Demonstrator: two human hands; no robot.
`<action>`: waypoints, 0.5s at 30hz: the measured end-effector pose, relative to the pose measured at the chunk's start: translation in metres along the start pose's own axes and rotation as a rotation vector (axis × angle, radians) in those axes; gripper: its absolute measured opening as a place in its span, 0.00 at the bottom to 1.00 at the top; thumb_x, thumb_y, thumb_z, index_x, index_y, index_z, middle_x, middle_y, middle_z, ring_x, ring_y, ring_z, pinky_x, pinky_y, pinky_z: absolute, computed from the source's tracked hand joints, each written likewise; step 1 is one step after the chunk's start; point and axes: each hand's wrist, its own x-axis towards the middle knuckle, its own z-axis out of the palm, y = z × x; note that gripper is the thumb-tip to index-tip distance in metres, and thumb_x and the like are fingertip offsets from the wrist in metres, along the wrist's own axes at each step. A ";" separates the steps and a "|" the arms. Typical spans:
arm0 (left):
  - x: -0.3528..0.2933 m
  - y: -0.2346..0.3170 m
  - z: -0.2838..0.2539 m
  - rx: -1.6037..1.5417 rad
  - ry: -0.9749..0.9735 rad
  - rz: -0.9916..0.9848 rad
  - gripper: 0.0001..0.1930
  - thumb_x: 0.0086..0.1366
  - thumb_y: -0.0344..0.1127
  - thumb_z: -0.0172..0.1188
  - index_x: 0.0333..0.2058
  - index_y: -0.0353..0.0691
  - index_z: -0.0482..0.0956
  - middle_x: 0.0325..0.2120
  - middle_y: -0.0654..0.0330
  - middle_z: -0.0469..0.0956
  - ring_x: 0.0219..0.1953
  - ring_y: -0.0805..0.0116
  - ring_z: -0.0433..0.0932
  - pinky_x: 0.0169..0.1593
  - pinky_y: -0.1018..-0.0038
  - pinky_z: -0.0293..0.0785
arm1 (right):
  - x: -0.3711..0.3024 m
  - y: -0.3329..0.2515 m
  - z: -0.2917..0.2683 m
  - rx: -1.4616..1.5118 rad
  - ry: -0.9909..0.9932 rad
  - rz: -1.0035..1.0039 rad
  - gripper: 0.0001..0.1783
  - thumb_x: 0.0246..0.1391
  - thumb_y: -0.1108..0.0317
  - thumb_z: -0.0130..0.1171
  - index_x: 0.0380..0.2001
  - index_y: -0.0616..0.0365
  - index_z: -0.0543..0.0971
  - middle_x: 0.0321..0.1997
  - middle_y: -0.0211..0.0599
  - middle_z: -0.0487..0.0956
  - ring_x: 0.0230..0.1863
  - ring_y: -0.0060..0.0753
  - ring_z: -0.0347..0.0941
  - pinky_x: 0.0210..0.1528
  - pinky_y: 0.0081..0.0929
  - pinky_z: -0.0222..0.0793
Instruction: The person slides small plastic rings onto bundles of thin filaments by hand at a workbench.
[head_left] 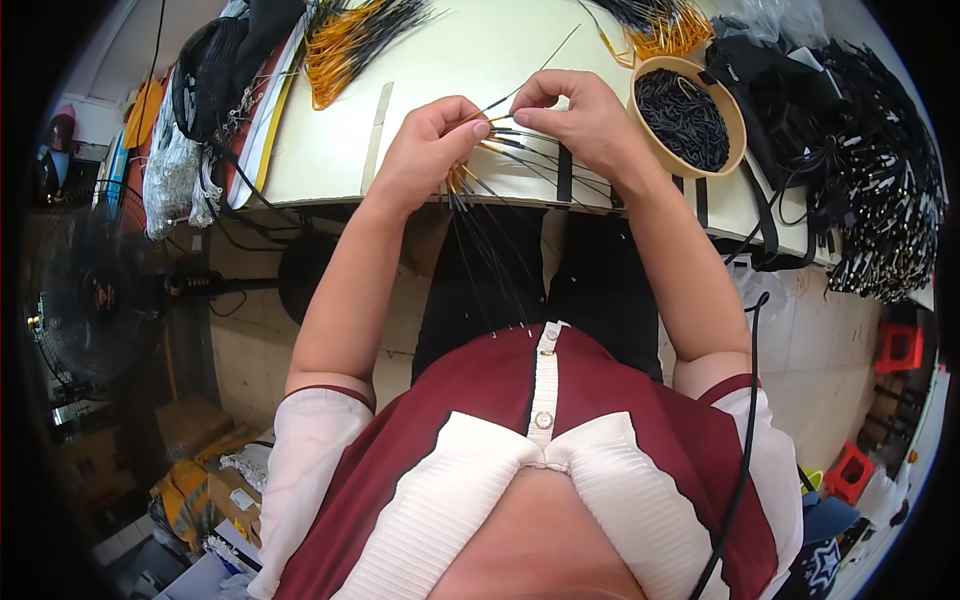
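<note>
Over the near edge of the pale table, my left hand (435, 150) is closed around a bundle of thin orange-and-black wires (515, 143). The wires fan out from its fingers to the right and hang down over the table edge toward my lap. To its right, my right hand (585, 118) pinches one wire between thumb and forefinger, close to the left fingertips. Whether a small black piece sits in that pinch is too small to tell. A round tan bowl (738, 150) stands just right of my right hand, filled with short black tube-like pieces (682, 118).
More orange-and-black wire bundles lie at the table's far left (350, 50) and far right. Black cables with metallic ends (885, 220) heap at the right. Silvery strands (178, 180) hang off the left side, above a black fan (100, 290). Red stools (850, 472) stand on the floor.
</note>
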 end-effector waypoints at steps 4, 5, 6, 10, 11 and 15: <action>-0.001 -0.001 0.000 0.007 0.030 -0.002 0.05 0.64 0.31 0.57 0.33 0.35 0.75 0.20 0.73 0.67 0.22 0.85 0.59 0.24 0.84 0.55 | -0.001 -0.001 0.000 0.025 -0.014 0.039 0.10 0.51 0.65 0.62 0.28 0.63 0.80 0.25 0.25 0.76 0.31 0.16 0.67 0.36 0.18 0.63; -0.001 -0.003 0.000 -0.001 0.023 0.010 0.05 0.64 0.31 0.56 0.33 0.35 0.75 0.20 0.73 0.67 0.21 0.85 0.59 0.24 0.84 0.55 | -0.001 -0.002 -0.001 0.025 -0.014 0.039 0.10 0.51 0.65 0.62 0.28 0.63 0.80 0.25 0.25 0.76 0.31 0.16 0.67 0.36 0.18 0.63; -0.001 -0.003 0.000 -0.009 0.016 0.021 0.05 0.64 0.31 0.56 0.33 0.35 0.75 0.20 0.73 0.67 0.21 0.86 0.59 0.24 0.84 0.55 | 0.000 -0.003 -0.002 -0.035 -0.020 0.072 0.09 0.51 0.66 0.62 0.28 0.62 0.80 0.25 0.25 0.76 0.31 0.16 0.67 0.36 0.18 0.63; -0.001 -0.004 0.001 -0.007 0.024 0.019 0.05 0.64 0.31 0.56 0.33 0.35 0.75 0.20 0.73 0.67 0.21 0.86 0.59 0.24 0.85 0.54 | -0.002 -0.005 -0.001 0.005 -0.037 0.110 0.08 0.51 0.67 0.62 0.27 0.62 0.79 0.24 0.24 0.75 0.31 0.16 0.66 0.36 0.18 0.63; -0.001 -0.005 0.002 -0.005 0.019 0.031 0.05 0.64 0.31 0.56 0.33 0.35 0.75 0.20 0.73 0.67 0.21 0.86 0.59 0.24 0.85 0.54 | -0.002 -0.004 -0.001 0.005 -0.035 0.110 0.08 0.51 0.67 0.62 0.27 0.62 0.79 0.24 0.24 0.75 0.31 0.16 0.66 0.36 0.18 0.63; -0.001 -0.005 0.002 -0.026 0.027 0.025 0.05 0.64 0.31 0.56 0.33 0.35 0.75 0.20 0.73 0.68 0.22 0.86 0.59 0.25 0.85 0.55 | -0.002 0.004 0.002 0.054 -0.019 0.001 0.08 0.51 0.67 0.62 0.27 0.62 0.79 0.23 0.24 0.74 0.30 0.15 0.66 0.35 0.18 0.63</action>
